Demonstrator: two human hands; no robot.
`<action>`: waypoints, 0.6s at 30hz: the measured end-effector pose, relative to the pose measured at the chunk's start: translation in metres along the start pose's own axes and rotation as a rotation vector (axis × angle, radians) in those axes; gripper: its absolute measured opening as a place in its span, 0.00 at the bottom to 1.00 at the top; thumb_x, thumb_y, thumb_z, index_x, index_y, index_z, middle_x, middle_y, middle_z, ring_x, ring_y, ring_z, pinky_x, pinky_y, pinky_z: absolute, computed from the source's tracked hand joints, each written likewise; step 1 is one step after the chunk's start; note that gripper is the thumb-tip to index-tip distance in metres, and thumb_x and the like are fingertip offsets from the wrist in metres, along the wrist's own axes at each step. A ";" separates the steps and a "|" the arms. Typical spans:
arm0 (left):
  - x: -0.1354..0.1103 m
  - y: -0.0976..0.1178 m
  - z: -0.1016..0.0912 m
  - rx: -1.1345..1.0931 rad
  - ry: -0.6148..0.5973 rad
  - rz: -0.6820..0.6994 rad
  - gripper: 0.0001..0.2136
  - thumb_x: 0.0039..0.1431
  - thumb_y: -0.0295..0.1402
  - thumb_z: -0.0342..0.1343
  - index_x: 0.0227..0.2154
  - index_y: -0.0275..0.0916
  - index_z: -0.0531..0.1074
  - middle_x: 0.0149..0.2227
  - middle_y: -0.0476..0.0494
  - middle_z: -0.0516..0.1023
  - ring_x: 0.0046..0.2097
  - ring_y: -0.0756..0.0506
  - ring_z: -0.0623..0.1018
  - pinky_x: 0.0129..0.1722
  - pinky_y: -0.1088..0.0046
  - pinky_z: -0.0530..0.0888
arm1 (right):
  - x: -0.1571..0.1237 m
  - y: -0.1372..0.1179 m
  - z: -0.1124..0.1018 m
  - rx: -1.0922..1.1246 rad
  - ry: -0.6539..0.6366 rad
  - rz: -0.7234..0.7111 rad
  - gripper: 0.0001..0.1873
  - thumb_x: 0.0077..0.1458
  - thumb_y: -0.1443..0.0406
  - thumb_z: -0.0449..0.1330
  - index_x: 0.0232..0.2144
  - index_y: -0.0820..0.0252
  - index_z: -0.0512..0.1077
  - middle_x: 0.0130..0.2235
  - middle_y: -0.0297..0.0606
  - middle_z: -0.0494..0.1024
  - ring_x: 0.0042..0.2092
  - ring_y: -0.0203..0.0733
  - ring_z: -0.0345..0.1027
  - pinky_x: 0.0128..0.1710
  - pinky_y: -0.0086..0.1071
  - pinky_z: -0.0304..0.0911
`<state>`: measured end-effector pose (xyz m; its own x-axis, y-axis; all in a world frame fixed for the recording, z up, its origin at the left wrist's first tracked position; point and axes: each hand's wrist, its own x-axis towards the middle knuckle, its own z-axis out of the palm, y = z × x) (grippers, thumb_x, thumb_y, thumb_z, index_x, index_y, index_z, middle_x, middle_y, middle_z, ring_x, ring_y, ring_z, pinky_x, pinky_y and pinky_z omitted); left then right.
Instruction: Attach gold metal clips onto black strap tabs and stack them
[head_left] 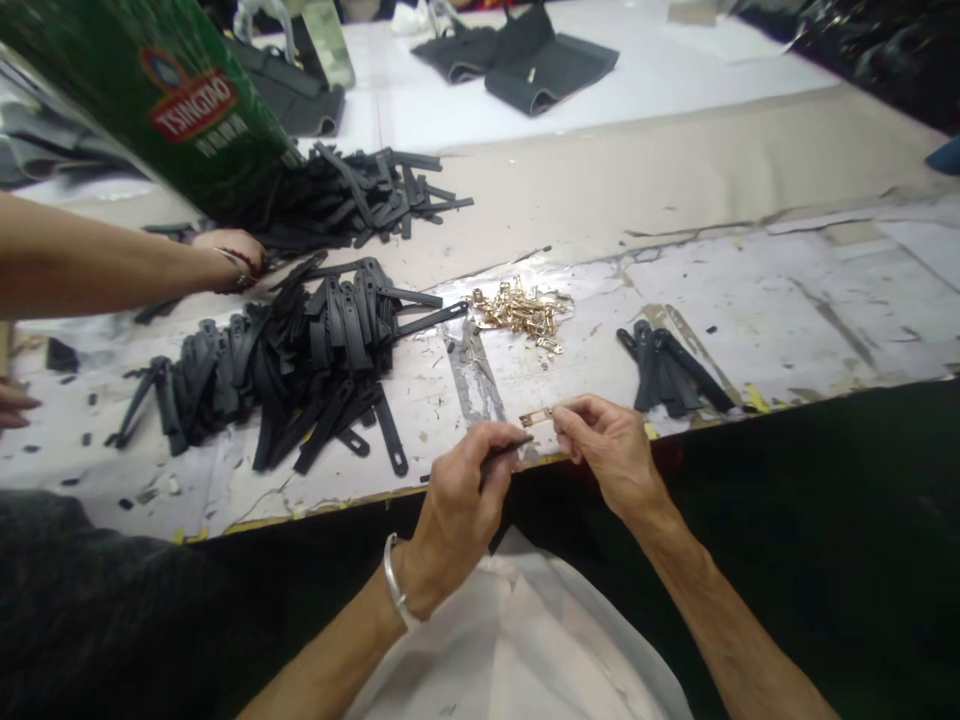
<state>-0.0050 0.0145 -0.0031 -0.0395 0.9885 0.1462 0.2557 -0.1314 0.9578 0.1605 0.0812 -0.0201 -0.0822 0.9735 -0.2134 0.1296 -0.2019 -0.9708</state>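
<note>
In the head view, your left hand [459,490] pinches a black strap [498,456] between thumb and curled fingers, just over the near edge of the worktable [757,290]. Your right hand [606,448] pinches one end of a gold metal fitting [535,417] between thumb and fingertips. The fitting's free end lies close to the strap's tip; from this angle you can't be sure whether they touch. Beyond your hands sits a pile of gold fittings [521,308]. To its left lies a large heap of black straps [300,350], to its right a small bundle of straps [671,368]. Farther left, a co-worker's hand [229,245] reaches beside a green bag [195,120].
</note>
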 end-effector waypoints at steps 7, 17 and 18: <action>-0.029 0.014 -0.028 0.675 0.166 0.688 0.12 0.54 0.17 0.56 0.39 0.38 0.75 0.39 0.41 0.74 0.47 0.42 0.71 0.52 0.52 0.66 | -0.021 0.008 -0.005 0.004 0.012 -0.006 0.14 0.53 0.57 0.63 0.26 0.62 0.71 0.18 0.29 0.67 0.20 0.31 0.57 0.19 0.25 0.51; -0.048 0.028 -0.038 0.828 0.255 0.708 0.13 0.51 0.19 0.61 0.38 0.42 0.78 0.28 0.49 0.71 0.38 0.48 0.69 0.50 0.58 0.63 | -0.032 0.002 0.002 -0.073 -0.009 0.011 0.15 0.52 0.55 0.62 0.26 0.62 0.73 0.17 0.30 0.67 0.19 0.31 0.57 0.19 0.26 0.52; -0.049 0.029 -0.039 0.825 0.261 0.720 0.13 0.51 0.19 0.61 0.38 0.42 0.78 0.28 0.49 0.71 0.38 0.48 0.69 0.50 0.58 0.63 | -0.031 0.000 0.002 -0.085 -0.012 0.009 0.15 0.52 0.55 0.62 0.27 0.61 0.73 0.17 0.30 0.67 0.19 0.31 0.57 0.19 0.26 0.53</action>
<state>-0.0331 -0.0402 0.0268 0.1990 0.6435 0.7391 0.8576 -0.4793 0.1864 0.1607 0.0504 -0.0137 -0.0924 0.9702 -0.2239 0.2133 -0.2003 -0.9562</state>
